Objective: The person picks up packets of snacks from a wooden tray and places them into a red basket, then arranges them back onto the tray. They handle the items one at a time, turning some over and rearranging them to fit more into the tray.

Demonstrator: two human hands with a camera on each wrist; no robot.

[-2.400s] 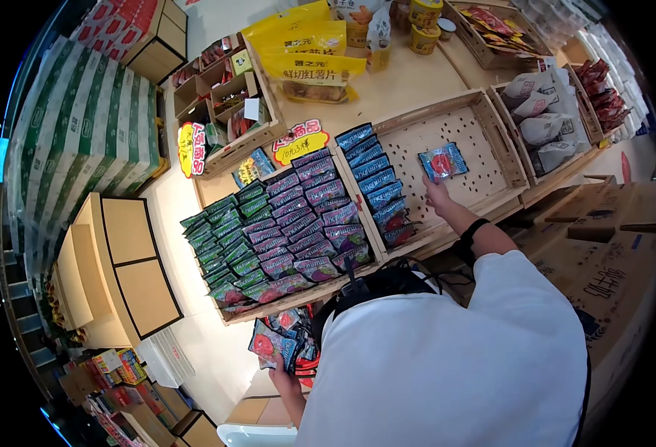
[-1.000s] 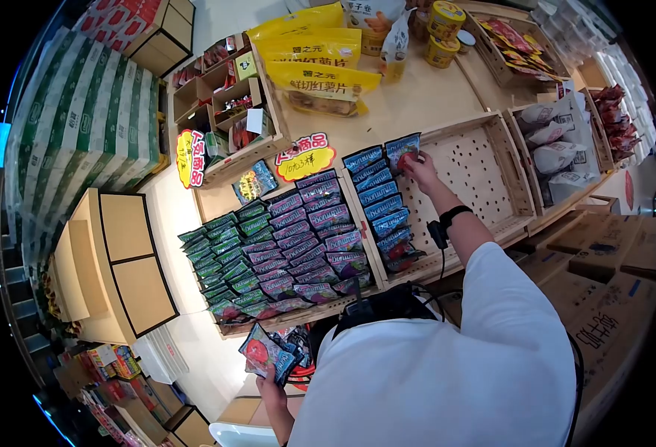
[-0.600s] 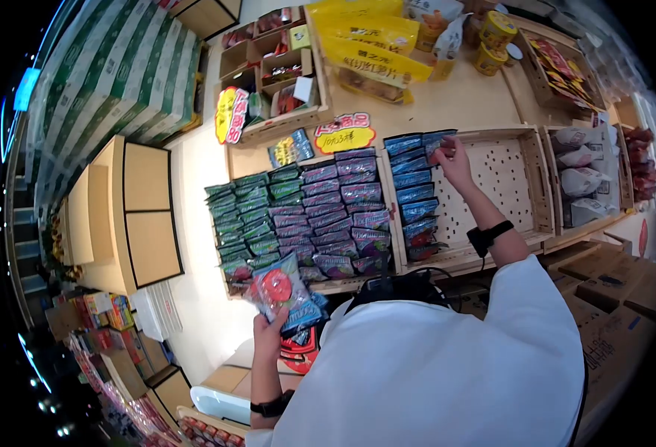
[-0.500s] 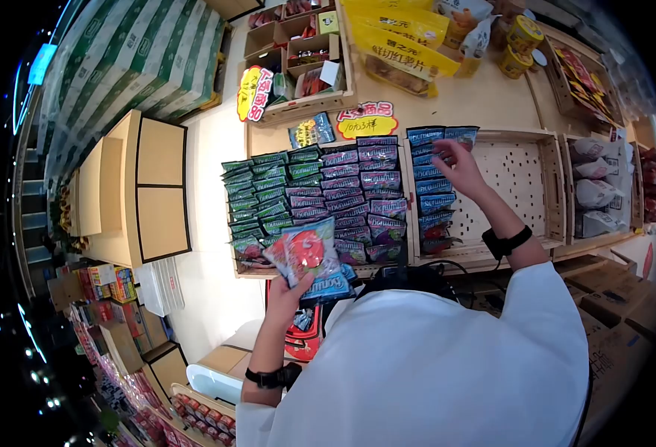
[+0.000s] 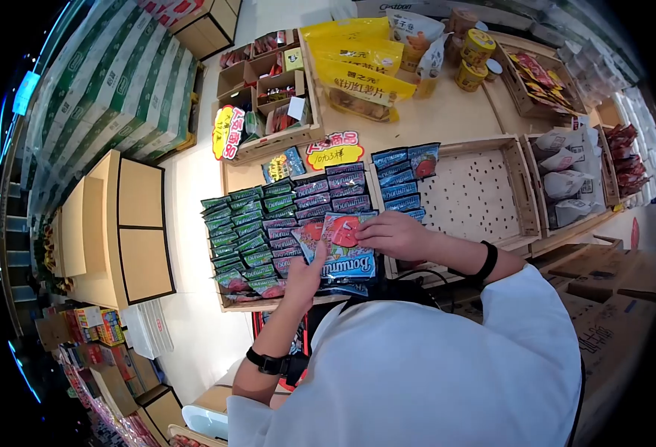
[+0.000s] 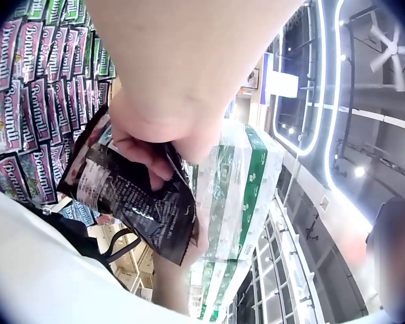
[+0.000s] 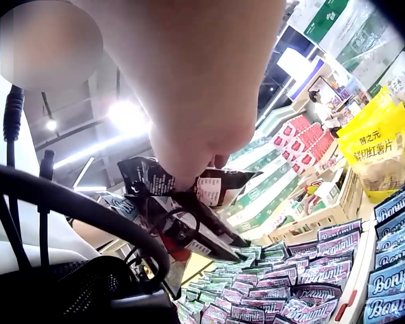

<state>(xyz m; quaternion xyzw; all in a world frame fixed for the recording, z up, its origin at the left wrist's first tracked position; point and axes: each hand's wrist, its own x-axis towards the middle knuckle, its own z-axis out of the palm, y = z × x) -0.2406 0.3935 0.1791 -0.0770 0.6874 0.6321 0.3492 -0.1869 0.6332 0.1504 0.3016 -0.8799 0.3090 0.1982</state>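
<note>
A shopworker leans over a wooden display shelf (image 5: pixel 492 97) w/ both hands meeting above the rows of snack packets (image 5: pixel 298 216). Right of them, a perforated tray (image 5: pixel 477 197) lies mostly bare, w/ one short blue column (image 5: pixel 396 179) down its left edge. Held over the purple rows is a fanned stack of blue packets (image 5: pixel 339 249): left hand (image 5: pixel 303 277) has its grip curled round the stack's lower edge from beneath; right hand (image 5: pixel 390 235) has its grip pinching the top packet near its red print. Likely risks: slick foil fanned this loosely may slide out of the left hand's hold; pulling one off could drag its neighbour, dropping both onto the tidy rows & knocking them askew.
</note>
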